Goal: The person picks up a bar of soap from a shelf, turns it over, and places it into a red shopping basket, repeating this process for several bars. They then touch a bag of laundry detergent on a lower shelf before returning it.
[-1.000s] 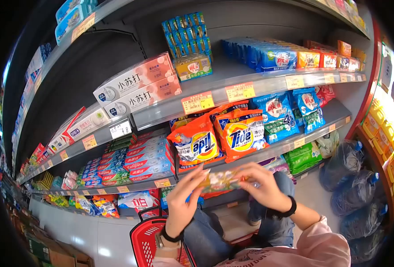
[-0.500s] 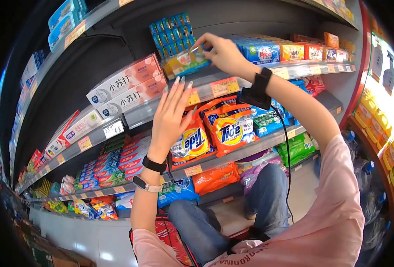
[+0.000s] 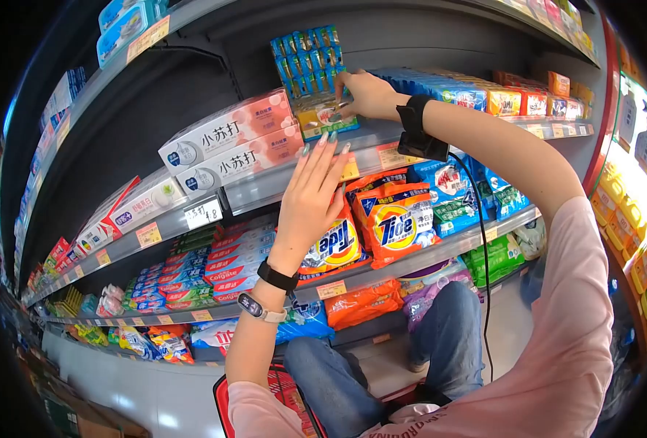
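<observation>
My right hand [image 3: 367, 96] reaches onto the upper shelf, its fingers curled round the right end of a yellow and blue soap pack [image 3: 319, 121]. The pack sits in front of a tall stack of blue and yellow bars [image 3: 305, 62]. Immediately left of it lie two pink and white toothpaste boxes [image 3: 243, 157], one on top of the other. My left hand [image 3: 310, 191] is open, fingers stretched out at the shelf's front edge, just below the pack. Under that hand, on the lower shelf, stand orange Tide bags [image 3: 396, 228].
Rows of blue, yellow and red soap packs [image 3: 462, 93] line the upper shelf at right. Colgate boxes [image 3: 237, 266] fill the lower shelf at left. A red basket [image 3: 287, 398] stands by my legs, and a black cable [image 3: 484, 255] hangs from my right wrist.
The soap pack, tilted and raised at the shelf front before, now rests lower and flatter against the stack. My right hand moved with it; my left hand stays stretched out below.
</observation>
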Motion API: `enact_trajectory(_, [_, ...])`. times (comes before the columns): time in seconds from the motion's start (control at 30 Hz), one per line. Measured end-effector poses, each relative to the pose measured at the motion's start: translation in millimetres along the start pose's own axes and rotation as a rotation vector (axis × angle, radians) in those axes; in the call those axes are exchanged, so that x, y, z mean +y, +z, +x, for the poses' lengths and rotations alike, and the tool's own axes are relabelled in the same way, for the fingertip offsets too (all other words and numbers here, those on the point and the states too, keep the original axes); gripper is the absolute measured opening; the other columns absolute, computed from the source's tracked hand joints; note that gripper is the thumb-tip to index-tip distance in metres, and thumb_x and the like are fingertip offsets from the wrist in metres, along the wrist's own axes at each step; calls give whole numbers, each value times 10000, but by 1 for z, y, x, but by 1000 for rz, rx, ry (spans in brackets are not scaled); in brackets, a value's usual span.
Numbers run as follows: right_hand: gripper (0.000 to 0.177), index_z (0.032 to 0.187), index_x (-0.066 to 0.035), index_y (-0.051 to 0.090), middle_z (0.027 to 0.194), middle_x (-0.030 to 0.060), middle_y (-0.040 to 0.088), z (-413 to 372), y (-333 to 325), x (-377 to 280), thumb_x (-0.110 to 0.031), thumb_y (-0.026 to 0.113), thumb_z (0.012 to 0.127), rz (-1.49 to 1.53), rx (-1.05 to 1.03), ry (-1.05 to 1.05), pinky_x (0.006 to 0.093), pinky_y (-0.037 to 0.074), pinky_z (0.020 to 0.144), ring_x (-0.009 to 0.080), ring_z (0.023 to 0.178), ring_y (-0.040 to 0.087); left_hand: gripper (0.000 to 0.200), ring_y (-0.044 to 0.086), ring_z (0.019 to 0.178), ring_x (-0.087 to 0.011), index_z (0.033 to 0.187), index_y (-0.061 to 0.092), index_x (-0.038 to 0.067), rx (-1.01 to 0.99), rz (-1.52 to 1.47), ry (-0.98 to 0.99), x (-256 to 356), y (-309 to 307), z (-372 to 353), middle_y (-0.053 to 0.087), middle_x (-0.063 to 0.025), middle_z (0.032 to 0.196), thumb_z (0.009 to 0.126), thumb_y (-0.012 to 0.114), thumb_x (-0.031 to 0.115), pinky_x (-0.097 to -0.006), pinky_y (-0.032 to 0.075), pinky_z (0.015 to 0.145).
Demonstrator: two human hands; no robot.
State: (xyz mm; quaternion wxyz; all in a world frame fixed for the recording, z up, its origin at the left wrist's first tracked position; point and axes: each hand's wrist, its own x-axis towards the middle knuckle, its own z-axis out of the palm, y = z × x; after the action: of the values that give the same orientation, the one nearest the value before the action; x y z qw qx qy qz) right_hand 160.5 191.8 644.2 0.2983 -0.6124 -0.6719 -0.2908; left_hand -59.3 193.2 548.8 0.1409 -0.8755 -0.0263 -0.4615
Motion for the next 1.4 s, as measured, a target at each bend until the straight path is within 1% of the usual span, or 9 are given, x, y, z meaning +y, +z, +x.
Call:
enact_trajectory(0.5, [508, 1047, 27, 447, 735, 172, 614, 19, -12, -21, -207, 758, 720, 113, -417, 280, 316, 530, 499, 246, 589, 639, 512, 384, 1277, -296, 1262, 484, 47, 57, 19, -21, 1, 7, 0, 444, -144, 1339, 754, 541, 9, -430, 305, 1058])
enact_trajectory(0.77, [637, 1129, 35, 381, 916, 286, 562, 17, -9, -29, -346, 724, 752, 34, -251, 265, 338, 547, 559, 333, 693, 645, 524, 384, 1277, -305, 1268, 490, 52, 12, -36, -62, 11, -9, 2, 442, -138, 1345, 749, 528, -13, -459, 262, 1072])
enact_trajectory(0.9, [545, 1094, 15, 496, 847, 228, 612, -10, -31, -44, -433, 619, 808, -157, 93, -49, 388, 517, 708, 383, 834, 627, 464, 463, 1223, -295, 1229, 471, 6, 260, 147, -101, 33, -63, -45, 511, -139, 1287, 767, 505, 37, -488, 204, 1078])
enact_trajectory(0.93, [311, 1104, -27, 496, 1052, 105, 581, -32, -50, -71, -167, 586, 841, -135, 397, -193, 296, 474, 773, 227, 881, 586, 431, 491, 1192, -304, 1201, 481, 7, 324, 117, -161, 43, -84, -64, 535, -140, 1255, 771, 493, 25, -489, 215, 1071])
enact_trajectory(0.97, [449, 1217, -101, 420, 1181, 140, 524, -53, -80, -107, -256, 607, 840, 241, 83, 13, 386, 461, 847, 266, 1003, 574, 399, 518, 1160, -313, 1172, 491, 7, 390, 94, -221, 52, -100, -88, 559, -142, 1224, 774, 481, 12, -489, 226, 1064])
enact_trajectory(1.03, [273, 1066, -66, 546, 875, 153, 617, -91, -57, -106, -209, 609, 841, 284, 254, -354, 360, 491, 662, 316, 779, 615, 420, 512, 1152, -313, 1195, 446, -13, 417, 105, -483, 69, -126, -157, 534, -180, 1231, 775, 453, -31, -475, 254, 1053])
enact_trajectory(1.1, [309, 1067, -53, 549, 909, 117, 619, -151, -56, -151, -9, 619, 768, 418, -12, -306, 333, 486, 705, 272, 833, 618, 486, 455, 1196, -295, 1272, 314, -58, 568, 62, -742, 92, -136, -228, 436, -223, 1292, 801, 433, -68, -413, 310, 1031])
enact_trajectory(1.27, [353, 1086, -65, 532, 1119, 114, 549, -278, 35, -218, -12, 614, 747, 1195, -849, -201, 363, 398, 939, 274, 1107, 515, 452, 516, 1117, -259, 1266, 358, -14, 277, 183, -1560, 210, -160, -405, 514, -179, 1207, 826, 450, -63, -355, 370, 973])
enact_trajectory(1.4, [371, 1151, -26, 496, 1157, 100, 538, -317, 111, -284, 45, 531, 789, 1575, -983, -74, 332, 374, 982, 198, 1153, 485, 385, 578, 1016, -227, 1207, 428, -2, 255, 189, -1814, 279, -175, -456, 590, -145, 1084, 828, 450, -63, -336, 410, 921])
